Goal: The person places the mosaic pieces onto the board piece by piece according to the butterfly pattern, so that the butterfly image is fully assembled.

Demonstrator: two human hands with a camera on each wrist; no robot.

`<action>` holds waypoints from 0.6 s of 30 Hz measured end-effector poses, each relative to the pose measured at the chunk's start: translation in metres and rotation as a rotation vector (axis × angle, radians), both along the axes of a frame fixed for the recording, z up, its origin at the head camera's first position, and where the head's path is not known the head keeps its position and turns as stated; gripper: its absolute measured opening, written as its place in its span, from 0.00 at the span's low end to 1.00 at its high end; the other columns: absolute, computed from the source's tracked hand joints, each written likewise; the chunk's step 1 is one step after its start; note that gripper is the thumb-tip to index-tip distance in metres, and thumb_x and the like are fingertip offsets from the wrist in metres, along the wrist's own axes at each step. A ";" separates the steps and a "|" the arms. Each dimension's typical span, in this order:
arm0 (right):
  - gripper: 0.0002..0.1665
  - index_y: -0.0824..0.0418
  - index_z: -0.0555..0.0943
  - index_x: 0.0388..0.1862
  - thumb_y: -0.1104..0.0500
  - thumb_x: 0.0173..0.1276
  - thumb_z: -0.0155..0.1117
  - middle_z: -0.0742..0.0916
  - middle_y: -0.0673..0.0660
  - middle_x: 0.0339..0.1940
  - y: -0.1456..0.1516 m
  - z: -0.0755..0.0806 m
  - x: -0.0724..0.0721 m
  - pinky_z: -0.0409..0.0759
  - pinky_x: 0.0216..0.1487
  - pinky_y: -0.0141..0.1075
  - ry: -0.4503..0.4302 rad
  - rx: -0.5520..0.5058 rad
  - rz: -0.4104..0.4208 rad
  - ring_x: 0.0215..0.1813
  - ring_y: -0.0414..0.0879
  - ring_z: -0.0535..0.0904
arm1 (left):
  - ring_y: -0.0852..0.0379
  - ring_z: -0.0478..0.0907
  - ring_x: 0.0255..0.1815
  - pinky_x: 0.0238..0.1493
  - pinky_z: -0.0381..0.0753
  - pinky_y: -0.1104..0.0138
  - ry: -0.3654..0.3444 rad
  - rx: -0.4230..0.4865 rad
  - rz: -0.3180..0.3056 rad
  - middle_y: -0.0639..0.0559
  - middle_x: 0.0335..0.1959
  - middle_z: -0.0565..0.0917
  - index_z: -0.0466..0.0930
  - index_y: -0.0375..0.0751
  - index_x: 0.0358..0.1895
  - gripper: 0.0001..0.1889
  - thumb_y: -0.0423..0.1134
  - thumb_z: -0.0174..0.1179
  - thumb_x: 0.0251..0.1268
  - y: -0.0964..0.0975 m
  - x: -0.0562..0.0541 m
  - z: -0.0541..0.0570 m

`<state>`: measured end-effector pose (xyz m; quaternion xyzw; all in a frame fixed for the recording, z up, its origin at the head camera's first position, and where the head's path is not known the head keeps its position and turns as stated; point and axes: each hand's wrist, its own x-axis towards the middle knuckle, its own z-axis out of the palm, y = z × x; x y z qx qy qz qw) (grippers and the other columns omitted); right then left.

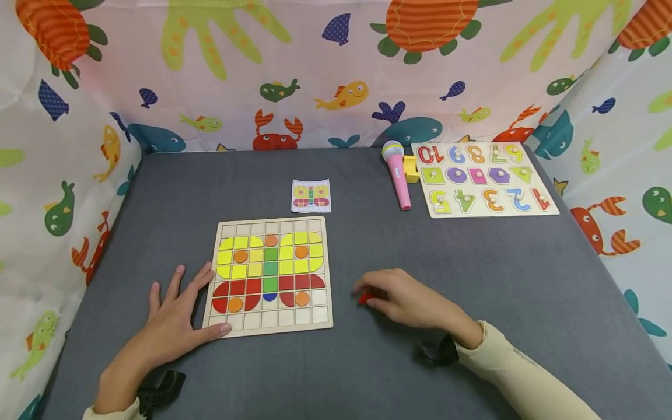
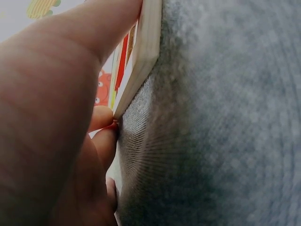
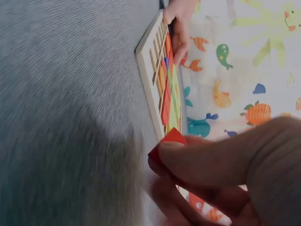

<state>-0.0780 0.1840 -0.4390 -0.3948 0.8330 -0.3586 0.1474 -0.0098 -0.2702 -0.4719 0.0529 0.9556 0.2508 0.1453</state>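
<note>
Between thumb and fingers my right hand (image 1: 406,297) pinches a small red tile (image 3: 169,143), just right of the wooden grid board. Part of the tile is hidden by the fingers. My left hand (image 1: 178,324) lies with fingers spread at the board's left side, its thumb on the lower left edge and fingertips along the left rim. The grid board (image 1: 252,322) carries a butterfly pattern of yellow, red, orange, green and blue pieces. At its lower right wing, bare cells show beside an orange round piece (image 1: 301,298).
A small picture card (image 1: 311,196) with a butterfly lies behind the board. Farther right are a pink toy microphone (image 1: 398,175), a yellow block (image 1: 411,169) and a number-and-shape puzzle board (image 1: 485,181). A sea-animal printed cloth (image 1: 220,99) surrounds the grey table (image 1: 367,373).
</note>
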 end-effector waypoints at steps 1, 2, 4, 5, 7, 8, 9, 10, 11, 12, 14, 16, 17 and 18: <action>0.12 0.57 0.89 0.50 0.70 0.72 0.73 0.89 0.44 0.42 -0.002 0.000 -0.001 0.80 0.45 0.36 0.008 -0.005 -0.015 0.43 0.38 0.78 | 0.27 0.28 0.86 0.71 0.13 0.29 0.000 -0.001 -0.001 0.39 0.89 0.47 0.48 0.44 0.88 0.66 0.72 0.74 0.55 0.000 0.000 0.000; 0.13 0.57 0.91 0.51 0.70 0.72 0.73 0.90 0.44 0.44 -0.004 0.000 -0.002 0.80 0.47 0.36 0.014 -0.009 -0.031 0.45 0.39 0.77 | 0.27 0.28 0.86 0.72 0.13 0.29 0.000 -0.001 0.000 0.39 0.89 0.48 0.48 0.44 0.88 0.66 0.72 0.74 0.55 0.000 0.000 0.000; 0.13 0.55 0.92 0.50 0.68 0.71 0.75 0.91 0.42 0.44 -0.009 0.001 -0.003 0.80 0.47 0.38 0.020 -0.013 -0.062 0.46 0.40 0.77 | 0.27 0.28 0.85 0.72 0.13 0.29 0.000 0.000 0.000 0.39 0.88 0.48 0.48 0.44 0.88 0.66 0.72 0.74 0.55 0.000 0.000 0.000; 0.12 0.55 0.93 0.48 0.68 0.71 0.75 0.90 0.41 0.42 -0.012 0.002 -0.003 0.80 0.45 0.38 0.019 -0.019 -0.077 0.44 0.40 0.76 | 0.27 0.28 0.85 0.72 0.13 0.29 0.001 -0.001 0.001 0.38 0.88 0.48 0.48 0.44 0.88 0.66 0.72 0.74 0.55 0.000 0.000 0.000; 0.09 0.55 0.91 0.46 0.67 0.71 0.75 0.88 0.40 0.39 -0.017 0.003 -0.004 0.81 0.43 0.38 0.002 -0.034 -0.099 0.42 0.38 0.77 | 0.27 0.28 0.85 0.72 0.13 0.29 0.002 -0.002 0.003 0.38 0.88 0.48 0.48 0.44 0.88 0.66 0.72 0.74 0.55 0.000 -0.001 -0.001; 0.08 0.55 0.90 0.45 0.67 0.72 0.75 0.88 0.41 0.38 -0.020 0.004 -0.005 0.82 0.42 0.38 -0.013 -0.046 -0.104 0.40 0.38 0.78 | 0.27 0.28 0.85 0.71 0.13 0.29 0.003 -0.004 0.003 0.38 0.88 0.48 0.48 0.44 0.88 0.66 0.72 0.74 0.55 0.000 -0.001 -0.001; 0.08 0.55 0.89 0.45 0.66 0.72 0.74 0.87 0.41 0.37 -0.023 0.005 -0.005 0.82 0.40 0.38 -0.028 -0.060 -0.107 0.38 0.38 0.79 | 0.27 0.28 0.85 0.71 0.13 0.29 0.003 -0.005 0.003 0.38 0.88 0.48 0.48 0.44 0.88 0.66 0.72 0.74 0.55 -0.001 -0.001 -0.002; 0.07 0.55 0.87 0.44 0.66 0.72 0.74 0.86 0.41 0.36 -0.026 0.005 -0.006 0.82 0.39 0.37 -0.045 -0.075 -0.111 0.36 0.38 0.79 | 0.27 0.28 0.85 0.72 0.13 0.29 0.004 -0.008 0.003 0.38 0.88 0.48 0.48 0.44 0.88 0.66 0.72 0.74 0.55 -0.001 -0.001 -0.002; 0.07 0.55 0.86 0.43 0.66 0.73 0.73 0.86 0.42 0.36 -0.029 0.006 -0.007 0.82 0.38 0.36 -0.067 -0.090 -0.120 0.35 0.38 0.80 | 0.27 0.28 0.85 0.72 0.13 0.29 0.005 -0.009 0.002 0.38 0.88 0.48 0.48 0.44 0.88 0.66 0.73 0.74 0.55 -0.001 -0.001 -0.002; 0.07 0.55 0.85 0.43 0.66 0.73 0.73 0.86 0.42 0.35 -0.032 0.006 -0.007 0.82 0.37 0.35 -0.090 -0.104 -0.126 0.35 0.39 0.80 | 0.27 0.28 0.85 0.72 0.13 0.29 0.006 -0.010 0.002 0.39 0.89 0.48 0.48 0.44 0.88 0.66 0.73 0.74 0.55 -0.001 -0.002 -0.002; 0.07 0.57 0.84 0.44 0.67 0.73 0.72 0.87 0.44 0.35 -0.039 0.006 -0.009 0.82 0.37 0.35 -0.142 -0.134 -0.136 0.34 0.40 0.81 | 0.27 0.28 0.86 0.72 0.13 0.29 0.007 -0.008 -0.001 0.39 0.88 0.48 0.48 0.45 0.88 0.66 0.73 0.74 0.55 -0.001 -0.002 -0.001; 0.08 0.59 0.84 0.47 0.68 0.73 0.71 0.87 0.46 0.36 -0.046 0.005 -0.009 0.84 0.39 0.35 -0.186 -0.160 -0.142 0.35 0.40 0.82 | 0.27 0.28 0.85 0.72 0.13 0.29 0.007 -0.003 -0.003 0.39 0.88 0.48 0.49 0.45 0.88 0.65 0.72 0.74 0.55 -0.001 -0.001 -0.001; 0.08 0.60 0.84 0.48 0.68 0.74 0.71 0.87 0.47 0.36 -0.050 0.004 -0.010 0.85 0.39 0.35 -0.201 -0.169 -0.145 0.35 0.40 0.83 | 0.27 0.29 0.85 0.72 0.14 0.29 0.007 0.000 -0.003 0.39 0.88 0.48 0.49 0.44 0.88 0.65 0.72 0.74 0.55 0.000 -0.001 -0.001; 0.08 0.61 0.84 0.48 0.69 0.74 0.70 0.88 0.48 0.36 -0.054 0.003 -0.010 0.85 0.39 0.36 -0.217 -0.183 -0.143 0.34 0.41 0.84 | 0.27 0.29 0.85 0.72 0.14 0.29 0.005 0.002 -0.003 0.38 0.88 0.48 0.49 0.44 0.88 0.65 0.72 0.74 0.55 0.000 -0.001 -0.001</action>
